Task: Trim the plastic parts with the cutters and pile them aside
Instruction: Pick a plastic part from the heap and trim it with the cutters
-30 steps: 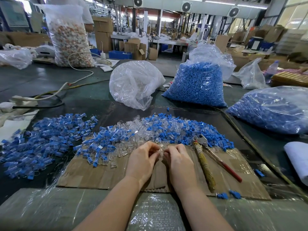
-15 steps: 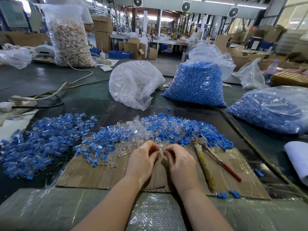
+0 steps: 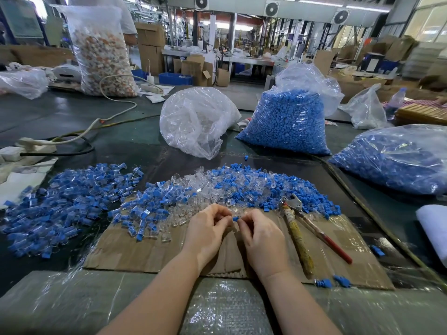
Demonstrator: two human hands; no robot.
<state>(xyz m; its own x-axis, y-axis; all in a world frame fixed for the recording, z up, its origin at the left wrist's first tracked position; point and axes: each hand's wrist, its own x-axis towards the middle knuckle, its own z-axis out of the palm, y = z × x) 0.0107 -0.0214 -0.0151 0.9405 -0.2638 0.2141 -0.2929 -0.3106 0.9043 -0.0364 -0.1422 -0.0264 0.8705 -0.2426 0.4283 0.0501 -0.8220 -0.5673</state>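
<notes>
My left hand (image 3: pixel 208 232) and my right hand (image 3: pixel 260 235) meet over a cardboard sheet (image 3: pixel 135 252), fingers curled. Between their fingertips they pinch a small blue plastic part (image 3: pixel 235 218). Just beyond the hands lies a long heap of loose blue and clear parts (image 3: pixel 242 187). A second pile of blue-and-clear parts (image 3: pixel 65 204) spreads out on the left. The cutters (image 3: pixel 304 228), with one taped yellow handle and one red handle, lie untouched on the cardboard to the right of my right hand.
Behind the heap stand a clear bag of clear parts (image 3: pixel 196 122) and a bag of blue parts (image 3: pixel 287 122); another blue-filled bag (image 3: pixel 396 158) lies at right. Two blue parts (image 3: pixel 332 282) sit at the cardboard's near edge. Cables and a power strip (image 3: pixel 36 143) lie left.
Both hands stay in the same place. A blue part now shows between the fingertips, where earlier only a clear piece was visible.
</notes>
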